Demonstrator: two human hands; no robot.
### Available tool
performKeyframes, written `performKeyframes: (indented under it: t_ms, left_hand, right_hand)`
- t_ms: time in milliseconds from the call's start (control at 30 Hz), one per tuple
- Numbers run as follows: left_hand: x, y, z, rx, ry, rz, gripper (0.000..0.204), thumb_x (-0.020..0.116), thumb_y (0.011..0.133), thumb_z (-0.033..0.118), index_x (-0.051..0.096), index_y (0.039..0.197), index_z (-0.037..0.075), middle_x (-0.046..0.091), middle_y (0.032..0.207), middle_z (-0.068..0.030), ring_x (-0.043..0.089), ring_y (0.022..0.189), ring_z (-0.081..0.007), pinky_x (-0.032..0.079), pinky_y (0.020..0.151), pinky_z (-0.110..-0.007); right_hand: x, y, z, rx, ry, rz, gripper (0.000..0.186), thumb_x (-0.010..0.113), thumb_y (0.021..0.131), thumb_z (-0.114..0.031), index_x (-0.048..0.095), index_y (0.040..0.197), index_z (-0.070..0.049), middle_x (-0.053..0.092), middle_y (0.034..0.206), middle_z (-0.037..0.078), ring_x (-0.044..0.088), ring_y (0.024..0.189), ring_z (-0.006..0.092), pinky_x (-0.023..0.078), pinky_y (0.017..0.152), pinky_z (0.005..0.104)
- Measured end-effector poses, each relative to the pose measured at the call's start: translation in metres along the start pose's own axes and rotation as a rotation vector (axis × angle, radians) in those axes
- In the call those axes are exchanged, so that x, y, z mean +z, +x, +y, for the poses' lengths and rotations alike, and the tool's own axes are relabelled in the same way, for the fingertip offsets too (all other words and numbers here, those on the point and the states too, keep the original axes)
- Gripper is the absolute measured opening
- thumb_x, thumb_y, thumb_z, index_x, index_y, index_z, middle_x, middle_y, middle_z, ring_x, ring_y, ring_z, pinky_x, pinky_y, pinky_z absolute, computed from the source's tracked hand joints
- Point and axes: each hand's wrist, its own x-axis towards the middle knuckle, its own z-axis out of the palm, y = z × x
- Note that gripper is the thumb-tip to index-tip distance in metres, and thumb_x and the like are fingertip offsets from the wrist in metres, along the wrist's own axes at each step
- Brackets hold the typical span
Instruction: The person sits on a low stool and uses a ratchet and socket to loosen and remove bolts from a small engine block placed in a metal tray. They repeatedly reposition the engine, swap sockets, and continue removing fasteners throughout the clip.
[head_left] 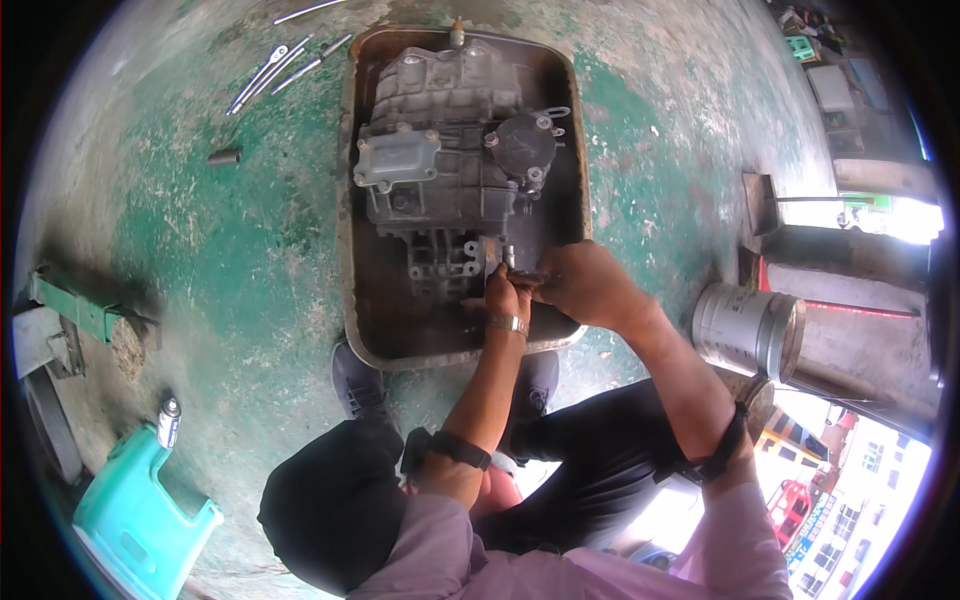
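A grey metal gearbox (440, 150) lies in a rusty-rimmed metal tray (349, 200) on the floor in front of me. At its near end, a bright socket (509, 257) stands beside a bracket, on what looks like a ratchet wrench (530, 279). My left hand (507, 293) is closed around the tool's head, close to the socket. My right hand (592, 285) grips the handle from the right side, its fingers wrapped round it. Whatever fastener sits under the socket is hidden.
Several long hand tools (275, 75) and a loose metal sleeve (225, 157) lie on the green floor at the far left. A turquoise stool (140, 520) with a spray can (168, 422) stands at the near left. A metal bucket (745, 330) lies at the right.
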Motion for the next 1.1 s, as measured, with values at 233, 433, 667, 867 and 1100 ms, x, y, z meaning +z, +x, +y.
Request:
performKeyframes:
  t_ms: [233,433,667,867,1100]
  left_hand:
    - [0.021,-0.042,0.004,-0.155,0.256,0.117,0.026,0.045,0.093,0.029,0.051,0.093,0.003,0.057,0.068,-0.0098,0.055,0.049,-0.0212,0.049,0.044,-0.034]
    - [0.083,-0.083,0.032,0.031,0.478,-0.114,0.020,0.053,0.091,0.022,0.045,0.098,0.005,0.057,0.074,-0.0081,0.058,0.053,-0.0187,0.052,0.045,-0.032]
    - [0.178,-0.184,0.105,0.385,0.574,-0.657,0.028,0.058,0.088,0.008,0.053,0.115,0.007,0.063,0.095,-0.0058,0.061,0.066,-0.0135,0.052,0.053,-0.029]
    - [0.225,-0.273,0.151,0.739,1.255,-0.737,0.041,0.068,0.081,0.005,0.053,0.119,0.001,0.057,0.084,0.0001,0.050,0.067,-0.0038,0.043,0.056,-0.019]
    - [0.241,-0.319,0.168,0.740,1.662,-0.928,0.037,0.069,0.077,0.003,0.053,0.109,0.001,0.057,0.102,-0.0052,0.056,0.092,-0.0116,0.045,0.082,-0.026]
  right_hand:
    - [-0.024,-0.031,0.049,-0.065,-0.393,-0.197,0.013,0.062,0.072,-0.020,0.068,0.079,-0.010,0.063,0.076,0.013,0.061,0.077,0.0351,0.047,0.070,0.0436]
    - [-0.055,-0.085,0.072,0.132,-0.188,0.149,0.016,0.065,0.073,-0.022,0.067,0.083,-0.009,0.063,0.073,0.013,0.061,0.073,0.0313,0.047,0.068,0.0397]
    - [-0.086,-0.143,0.021,0.145,0.420,0.479,0.028,0.067,0.077,-0.029,0.067,0.085,-0.003,0.063,0.073,0.013,0.060,0.067,0.0240,0.047,0.064,0.0363]
    - [-0.058,-0.177,-0.011,0.067,0.883,0.683,0.030,0.071,0.078,-0.026,0.061,0.074,0.003,0.055,0.061,0.008,0.048,0.060,0.0093,0.042,0.055,0.0307]
    - [-0.064,-0.194,-0.019,-0.161,0.943,0.639,0.026,0.074,0.074,-0.023,0.066,0.078,0.001,0.058,0.060,0.008,0.053,0.059,0.0115,0.043,0.055,0.0311]
